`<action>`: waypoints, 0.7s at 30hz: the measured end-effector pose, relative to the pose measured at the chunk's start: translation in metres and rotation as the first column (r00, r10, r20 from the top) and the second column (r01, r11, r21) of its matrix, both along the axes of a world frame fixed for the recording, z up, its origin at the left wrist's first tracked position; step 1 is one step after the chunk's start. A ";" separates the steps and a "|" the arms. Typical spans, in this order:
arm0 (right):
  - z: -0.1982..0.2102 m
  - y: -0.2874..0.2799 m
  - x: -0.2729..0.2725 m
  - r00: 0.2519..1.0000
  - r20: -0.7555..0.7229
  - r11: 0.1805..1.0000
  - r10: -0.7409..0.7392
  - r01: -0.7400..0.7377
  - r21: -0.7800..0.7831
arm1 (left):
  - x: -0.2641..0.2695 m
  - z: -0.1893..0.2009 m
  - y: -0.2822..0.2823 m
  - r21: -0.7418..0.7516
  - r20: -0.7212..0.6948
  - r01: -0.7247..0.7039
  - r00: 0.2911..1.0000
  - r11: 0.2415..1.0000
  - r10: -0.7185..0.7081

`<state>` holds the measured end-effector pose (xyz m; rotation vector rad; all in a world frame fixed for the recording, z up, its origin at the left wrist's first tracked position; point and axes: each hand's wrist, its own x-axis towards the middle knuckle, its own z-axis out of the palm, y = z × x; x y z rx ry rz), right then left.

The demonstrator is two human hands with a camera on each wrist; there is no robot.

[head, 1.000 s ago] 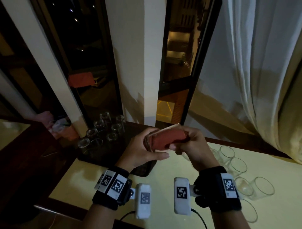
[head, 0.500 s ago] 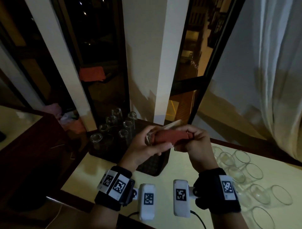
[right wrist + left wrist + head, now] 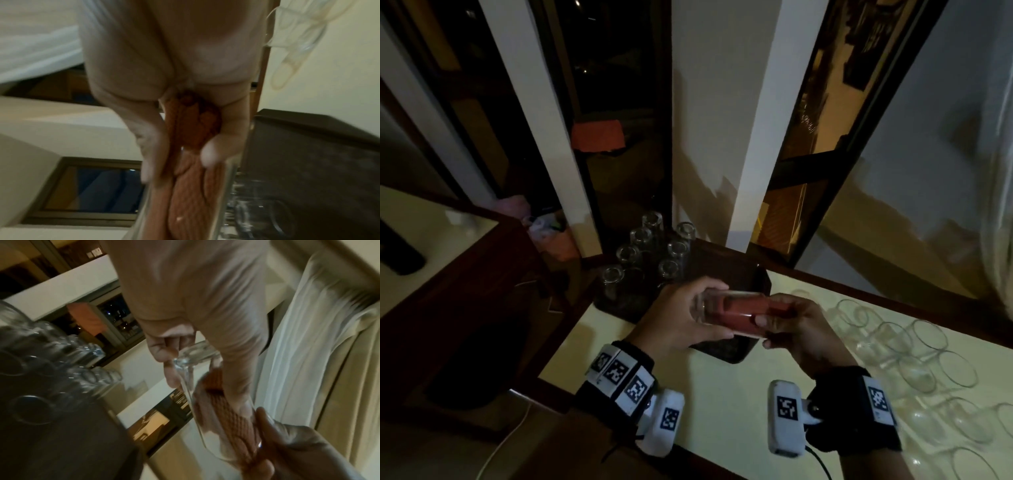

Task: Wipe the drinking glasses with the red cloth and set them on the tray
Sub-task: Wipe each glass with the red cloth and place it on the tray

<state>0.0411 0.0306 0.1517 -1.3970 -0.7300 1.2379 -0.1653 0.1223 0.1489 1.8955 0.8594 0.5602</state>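
Note:
A clear drinking glass lies on its side in the air above the near corner of the dark tray. My left hand grips its base end. The red cloth is stuffed inside the glass, and my right hand pinches the cloth at the glass's mouth. The left wrist view shows the cloth through the glass wall. Several glasses stand upside down at the tray's far left.
Several more glasses lie on the pale yellow table at the right. A dark wooden cabinet stands left of the table. Window frames and a white pillar rise behind the tray; a curtain hangs at the far right.
Both hands, with the glass and cloth between them, have come lower and nearer the tray's front corner. The head view has tipped down and shifted right, showing more of the glasses on the table.

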 end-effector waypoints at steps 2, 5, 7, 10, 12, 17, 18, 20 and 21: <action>-0.010 0.002 -0.002 0.995 0.039 0.995 -0.094 0.096 -0.040 | -0.011 -0.012 0.011 -0.029 -0.066 -0.007 0.998 1.000 0.005; -0.022 0.004 0.002 0.961 0.034 0.955 -0.276 0.278 -0.099 | -0.027 -0.033 0.029 -0.030 -0.215 -0.072 0.974 0.997 0.064; -0.026 0.004 0.005 0.926 -0.027 0.920 -0.376 0.370 -0.126 | -0.037 -0.049 0.041 0.026 -0.348 -0.141 0.927 0.990 0.141; -0.025 0.003 0.008 0.892 -0.071 0.890 -0.447 0.435 -0.135 | -0.043 -0.069 0.055 0.124 -0.508 -0.211 0.826 0.970 0.244; -0.026 0.003 0.007 0.880 -0.091 0.881 -0.466 0.452 -0.139 | -0.042 -0.078 0.065 0.161 -0.572 -0.230 0.771 0.960 0.281; -0.034 0.001 0.002 0.864 -0.145 0.872 -0.482 0.458 -0.171 | -0.027 -0.090 0.090 0.177 -0.717 -0.161 0.655 0.971 0.239; -0.036 -0.001 0.002 0.862 -0.146 0.871 -0.485 0.462 -0.170 | -0.024 -0.092 0.093 0.186 -0.742 -0.134 0.630 0.973 0.228; -0.039 -0.004 0.003 0.856 -0.146 0.866 -0.496 0.473 -0.164 | -0.018 -0.098 0.097 0.180 -0.771 -0.118 0.599 0.977 0.214; -0.040 -0.007 0.004 0.851 -0.151 0.862 -0.503 0.481 -0.159 | -0.015 -0.101 0.099 0.171 -0.780 -0.117 0.591 0.978 0.207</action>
